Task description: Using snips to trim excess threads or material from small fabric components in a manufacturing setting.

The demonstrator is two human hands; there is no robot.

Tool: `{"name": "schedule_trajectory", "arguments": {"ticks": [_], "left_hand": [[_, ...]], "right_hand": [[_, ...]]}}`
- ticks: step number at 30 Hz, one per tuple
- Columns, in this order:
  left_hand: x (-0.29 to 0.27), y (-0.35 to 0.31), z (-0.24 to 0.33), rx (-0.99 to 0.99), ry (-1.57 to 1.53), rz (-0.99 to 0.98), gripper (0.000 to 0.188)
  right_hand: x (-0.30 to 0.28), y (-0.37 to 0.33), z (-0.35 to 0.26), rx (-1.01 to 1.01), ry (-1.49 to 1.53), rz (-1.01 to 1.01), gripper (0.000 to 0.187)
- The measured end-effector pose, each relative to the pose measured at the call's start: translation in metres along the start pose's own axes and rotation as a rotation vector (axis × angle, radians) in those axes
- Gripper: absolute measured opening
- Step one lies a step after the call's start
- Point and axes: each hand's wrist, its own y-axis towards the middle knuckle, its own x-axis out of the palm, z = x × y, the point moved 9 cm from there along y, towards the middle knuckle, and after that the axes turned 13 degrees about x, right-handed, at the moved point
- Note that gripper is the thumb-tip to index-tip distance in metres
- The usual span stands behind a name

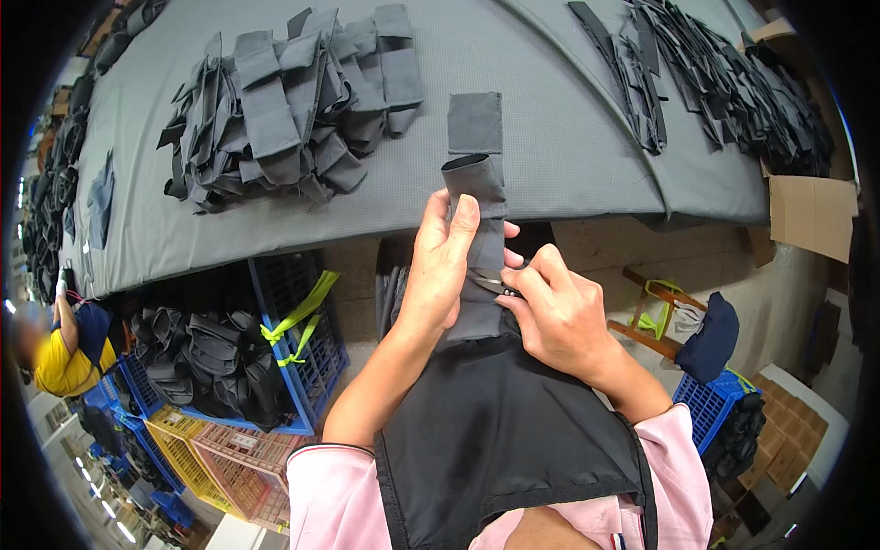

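Observation:
A long dark grey fabric strip runs from the tabletop down over the table's near edge toward my black apron. My left hand is closed on it, the thumb pressing on the front of the cloth, where the upper part folds into an open loop. Just right of that, my right hand grips small thread snips between thumb and fingers. Their metal blades point left and lie against the strip below my left fingers. Whether the tips touch a thread is too small to tell.
On the grey cloth-covered table lie a heap of grey fabric pieces at left and black strips at far right. Below stand a blue crate of black bags and a wooden stool. A person in yellow is at far left.

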Motion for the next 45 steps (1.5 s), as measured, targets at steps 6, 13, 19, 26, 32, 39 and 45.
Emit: {"name": "schedule_trajectory", "arguments": {"ticks": [6, 13, 19, 26, 32, 39, 45], "left_hand": [[-0.002, 0.000, -0.001, -0.024, -0.010, -0.011, 0.038], [0.001, -0.002, -0.005, -0.054, -0.032, -0.021, 0.038], [-0.002, -0.002, -0.001, -0.021, 0.006, 0.023, 0.040], [0.000, -0.003, 0.013, 0.131, 0.052, 0.042, 0.037], [0.001, -0.004, 0.018, 0.181, 0.074, 0.031, 0.036], [-0.003, -0.005, 0.017, 0.139, 0.078, 0.045, 0.035], [-0.005, -0.005, 0.012, 0.126, 0.053, 0.063, 0.035]], "right_hand": [[0.003, -0.004, -0.005, -0.069, -0.070, 0.062, 0.024], [-0.004, -0.014, 0.016, 0.023, 0.109, 0.179, 0.027], [-0.011, -0.017, 0.039, 0.227, 0.341, 0.155, 0.031], [0.031, -0.021, 0.068, 0.569, 0.775, -0.172, 0.024], [0.062, -0.024, 0.074, 0.608, 0.948, -0.321, 0.006], [0.064, -0.032, 0.077, 0.805, 1.378, -0.427, 0.009], [0.069, -0.025, 0.062, 0.804, 1.327, -0.392, 0.012]]}}
